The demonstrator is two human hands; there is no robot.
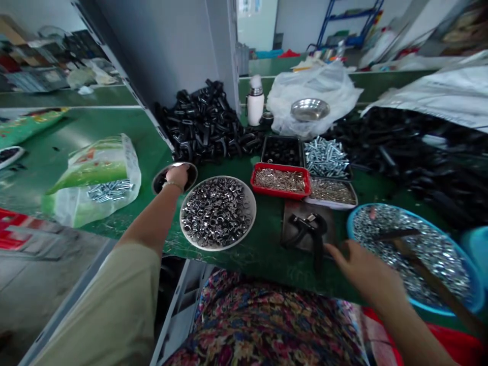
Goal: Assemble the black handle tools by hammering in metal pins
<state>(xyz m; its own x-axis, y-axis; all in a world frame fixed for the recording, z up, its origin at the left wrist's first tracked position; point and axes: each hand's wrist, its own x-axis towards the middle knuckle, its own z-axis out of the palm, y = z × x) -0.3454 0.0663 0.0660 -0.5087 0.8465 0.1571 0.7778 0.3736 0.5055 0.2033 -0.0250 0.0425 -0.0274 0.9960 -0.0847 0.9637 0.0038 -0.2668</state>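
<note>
My left hand (177, 176) reaches into a small metal bowl (156, 182) with dark contents; its fingers are hidden there. To the right, my right hand (368, 272) hovers at the table's front, fingers stretched out, a fingertip close to or touching a black curved part (317, 244). That part has a shiny metal piece at its top and lies on a square metal plate (288, 211). Between my hands stands a round white tray (183, 228) heaped with shiny metal rings (219, 211). Right of my right hand, a hammer (427, 274) rests across a blue basin (353, 221) of small metal pieces.
Behind stand a red tray (280, 194) of small pins, a white tray (353, 203), bolts (326, 156) and a dark tray (282, 151). Black parts (206, 119) pile up beside a grey post (175, 46). A white thermos (255, 104) and a plastic bag with bolts (91, 178) stand farther out.
</note>
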